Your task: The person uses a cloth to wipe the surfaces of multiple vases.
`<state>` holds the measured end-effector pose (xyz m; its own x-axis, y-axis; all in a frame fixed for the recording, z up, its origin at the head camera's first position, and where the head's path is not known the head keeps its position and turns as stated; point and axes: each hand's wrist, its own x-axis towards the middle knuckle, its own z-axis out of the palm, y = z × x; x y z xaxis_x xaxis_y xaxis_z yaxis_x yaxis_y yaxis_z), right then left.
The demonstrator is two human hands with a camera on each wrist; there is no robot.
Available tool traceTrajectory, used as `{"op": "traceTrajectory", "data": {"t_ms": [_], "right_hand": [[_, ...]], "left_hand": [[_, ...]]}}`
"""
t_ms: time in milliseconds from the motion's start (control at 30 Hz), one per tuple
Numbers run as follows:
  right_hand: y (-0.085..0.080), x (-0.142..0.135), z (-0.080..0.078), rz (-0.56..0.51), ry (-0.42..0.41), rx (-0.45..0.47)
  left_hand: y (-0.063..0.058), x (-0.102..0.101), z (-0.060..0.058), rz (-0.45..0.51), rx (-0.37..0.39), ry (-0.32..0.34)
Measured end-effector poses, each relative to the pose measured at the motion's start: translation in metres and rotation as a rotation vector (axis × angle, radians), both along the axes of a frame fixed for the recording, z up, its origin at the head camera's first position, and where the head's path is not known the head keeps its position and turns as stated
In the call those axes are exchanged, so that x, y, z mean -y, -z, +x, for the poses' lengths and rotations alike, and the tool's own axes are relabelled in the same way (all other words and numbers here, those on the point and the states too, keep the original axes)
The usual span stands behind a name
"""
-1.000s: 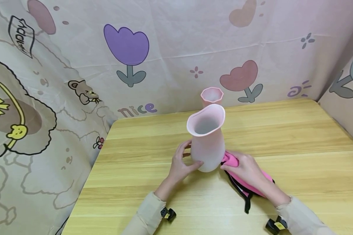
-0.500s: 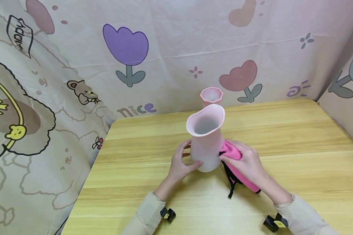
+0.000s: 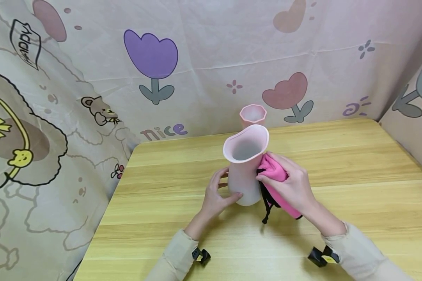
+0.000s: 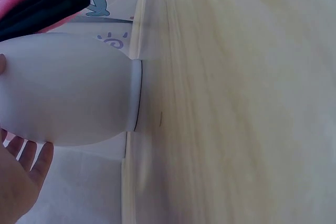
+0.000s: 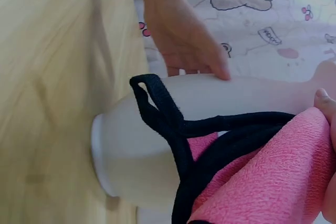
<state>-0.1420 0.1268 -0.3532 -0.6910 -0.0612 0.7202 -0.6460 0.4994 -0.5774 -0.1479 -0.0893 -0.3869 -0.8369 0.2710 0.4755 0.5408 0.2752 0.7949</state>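
A tall vase (image 3: 244,179), pale pink with a white base and a wavy flared rim, stands upright mid-table. My left hand (image 3: 216,197) holds its lower left side, thumb in front and fingers around the back. In my right hand (image 3: 296,183) is a bunched pink towelling cloth (image 3: 275,169) with black edging, pressed to the vase's right side just under the rim. A black loop (image 5: 157,100) of the cloth hangs down beside the vase in the right wrist view. The left wrist view shows the vase's base (image 4: 135,95) on the wood.
Behind the vase stands a smaller pink vase (image 3: 253,114) with a faceted rim, partly hidden. The light wooden table (image 3: 162,171) backs onto a printed fabric curtain (image 3: 211,47), which also hangs along the left and right. Black cameras (image 3: 201,256) sit on both wrists.
My right hand has slid the cloth up the vase's right side, from low on its body to just under the rim. The left hand and the vase have stayed put.
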Motion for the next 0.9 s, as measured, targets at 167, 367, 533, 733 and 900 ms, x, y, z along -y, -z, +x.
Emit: {"op": "traceTrajectory", "data": {"t_ms": [167,367,533,733,900], "right_hand": [[-0.006,0.005,-0.002,-0.041,0.01,-0.033],[-0.014,0.01,-0.003,-0.1,0.047,-0.04],[-0.018,0.012,-0.003,-0.14,0.092,-0.034],[-0.022,0.011,-0.003,-0.217,0.083,-0.059],[-0.025,0.007,-0.003,-0.266,0.055,-0.106]], "left_hand": [[0.001,0.0,0.0,-0.002,0.006,-0.002],[0.001,0.0,0.0,-0.001,0.009,-0.003],[0.001,0.0,-0.001,0.001,0.0,0.0],[0.001,0.0,-0.001,0.003,-0.006,0.003],[0.0,0.0,-0.001,-0.004,-0.008,0.006]]}}
